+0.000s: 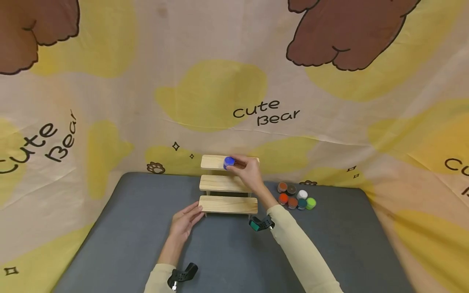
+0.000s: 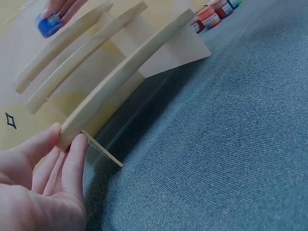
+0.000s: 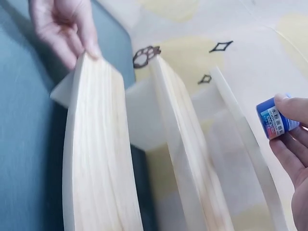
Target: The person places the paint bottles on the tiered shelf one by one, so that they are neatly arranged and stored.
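My right hand pinches a small blue paint jar between thumb and fingers, at the top step of a three-step wooden display stand. The jar's printed label faces the right wrist camera, and in that view the jar appears tilted, beside the top board's edge. At the stand's front left corner, my left hand grips the end of the lowest board, thumb on top and fingers underneath. In the left wrist view this board slants away from the left fingers.
To the stand's right, several paint jars stand grouped on the grey cloth-covered table, among them a white jar, a light green jar and an orange-red jar. A printed fabric backdrop hangs behind the table.
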Tool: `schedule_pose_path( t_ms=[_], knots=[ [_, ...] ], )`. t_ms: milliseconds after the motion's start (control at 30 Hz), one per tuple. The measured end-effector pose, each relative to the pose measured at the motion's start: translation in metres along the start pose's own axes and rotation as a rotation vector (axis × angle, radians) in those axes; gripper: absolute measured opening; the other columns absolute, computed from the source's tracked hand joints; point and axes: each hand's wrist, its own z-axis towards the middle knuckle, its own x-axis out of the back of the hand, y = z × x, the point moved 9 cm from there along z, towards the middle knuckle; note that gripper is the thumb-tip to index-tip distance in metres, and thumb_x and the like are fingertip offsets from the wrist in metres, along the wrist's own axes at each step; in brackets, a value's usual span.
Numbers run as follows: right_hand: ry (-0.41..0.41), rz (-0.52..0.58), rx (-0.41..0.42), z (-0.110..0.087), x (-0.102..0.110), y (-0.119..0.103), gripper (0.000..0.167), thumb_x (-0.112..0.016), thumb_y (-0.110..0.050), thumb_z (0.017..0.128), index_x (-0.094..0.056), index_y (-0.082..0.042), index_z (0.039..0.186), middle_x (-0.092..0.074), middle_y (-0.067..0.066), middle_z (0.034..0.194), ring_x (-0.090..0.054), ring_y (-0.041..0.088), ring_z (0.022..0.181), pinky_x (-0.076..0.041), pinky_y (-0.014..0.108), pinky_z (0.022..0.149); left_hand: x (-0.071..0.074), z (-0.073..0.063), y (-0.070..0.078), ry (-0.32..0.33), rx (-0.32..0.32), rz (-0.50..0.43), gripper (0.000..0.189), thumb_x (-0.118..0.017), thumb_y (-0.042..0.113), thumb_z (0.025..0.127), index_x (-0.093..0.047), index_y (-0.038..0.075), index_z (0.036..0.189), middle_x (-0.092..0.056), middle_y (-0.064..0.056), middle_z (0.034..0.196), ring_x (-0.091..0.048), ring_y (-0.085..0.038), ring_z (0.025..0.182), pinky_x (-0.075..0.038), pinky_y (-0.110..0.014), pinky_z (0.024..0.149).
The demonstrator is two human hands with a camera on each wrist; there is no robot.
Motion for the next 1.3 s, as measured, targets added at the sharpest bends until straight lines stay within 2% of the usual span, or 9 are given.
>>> schedule_pose_path(
  t_ms=[133,200,300,367,433,567,733,1033,1300],
  knots=[
    [0.019,0.008,-0.022,0.006,-0.014,0.003,0.045,-0.078,-0.004,0.083,-0.063,0.008,0.124,-0.065,0.022,0.12,-0.066,0.03,0.108,-0.059,0.024,0.088,0.0,0.0,-0.001,0.011,0.0,0.004,0.049,-0.067,-0.005,0.089,-0.049,-0.014,0.134,-0.05,-0.031,0.136,-0.069,-0.016,0.095,-0.058,-0.033,0.093],
    [0.022,0.022,-0.037,0.008,-0.019,-0.005,0.045,-0.077,-0.003,0.084,-0.062,0.009,0.124,-0.064,0.024,0.121,-0.065,0.032,0.11,-0.058,0.025,0.09,-0.002,0.0,0.0,0.006,-0.007,0.004,0.049,-0.067,-0.005,0.09,-0.049,-0.014,0.134,-0.05,-0.03,0.136,-0.069,-0.016,0.096,-0.058,-0.032,0.093],
    [0.021,0.042,-0.062,0.012,-0.024,-0.004,0.044,-0.075,0.0,0.085,-0.061,0.012,0.124,-0.063,0.026,0.122,-0.062,0.035,0.113,-0.057,0.028,0.092,-0.003,0.0,-0.001,-0.002,-0.005,0.004,0.048,-0.067,-0.004,0.09,-0.05,-0.013,0.134,-0.05,-0.03,0.137,-0.069,-0.016,0.097,-0.057,-0.032,0.093],
    [0.01,0.062,-0.079,0.014,-0.028,-0.003,0.044,-0.074,0.002,0.085,-0.06,0.012,0.125,-0.061,0.028,0.124,-0.06,0.038,0.115,-0.056,0.031,0.095,-0.003,-0.001,-0.001,-0.006,-0.007,0.012,0.048,-0.067,-0.003,0.09,-0.05,-0.013,0.134,-0.049,-0.03,0.137,-0.068,-0.016,0.098,-0.057,-0.032,0.094],
    [0.015,0.084,-0.088,0.018,-0.032,0.008,0.044,-0.075,0.002,0.084,-0.061,0.011,0.125,-0.061,0.027,0.125,-0.06,0.037,0.116,-0.056,0.03,0.096,-0.002,-0.002,-0.001,-0.005,-0.006,0.023,0.049,-0.068,-0.003,0.09,-0.05,-0.013,0.134,-0.049,-0.031,0.137,-0.068,-0.016,0.098,-0.057,-0.032,0.094],
    [0.027,0.109,-0.111,0.023,-0.038,0.011,0.044,-0.076,0.001,0.083,-0.063,0.008,0.124,-0.062,0.024,0.125,-0.061,0.034,0.116,-0.056,0.028,0.095,0.002,-0.003,-0.003,0.005,0.0,0.012,0.047,-0.067,-0.005,0.089,-0.052,-0.013,0.132,-0.051,-0.031,0.135,-0.069,-0.017,0.097,-0.058,-0.033,0.093],
    [0.031,0.097,-0.138,0.03,-0.045,0.008,0.042,-0.077,-0.001,0.083,-0.065,0.005,0.124,-0.064,0.02,0.123,-0.063,0.029,0.113,-0.057,0.025,0.092,0.001,-0.003,-0.005,0.003,-0.004,0.007,0.045,-0.066,-0.006,0.09,-0.053,-0.013,0.132,-0.052,-0.03,0.134,-0.068,-0.018,0.099,-0.058,-0.034,0.093],
    [0.009,0.074,-0.143,0.036,-0.059,0.009,0.043,-0.076,0.002,0.083,-0.064,0.005,0.124,-0.064,0.02,0.124,-0.063,0.029,0.114,-0.057,0.023,0.092,0.0,-0.001,-0.003,0.005,-0.012,0.018,0.046,-0.067,-0.003,0.09,-0.053,-0.012,0.132,-0.051,-0.03,0.135,-0.068,-0.018,0.101,-0.058,-0.032,0.093],
    [0.005,0.051,-0.134,0.038,-0.058,0.007,0.045,-0.076,0.001,0.083,-0.063,0.004,0.126,-0.064,0.018,0.126,-0.062,0.028,0.116,-0.056,0.022,0.093,-0.002,-0.001,0.0,0.004,-0.015,0.005,0.047,-0.067,-0.003,0.09,-0.051,-0.013,0.133,-0.052,-0.029,0.135,-0.068,-0.017,0.099,-0.058,-0.032,0.093]
  ],
)
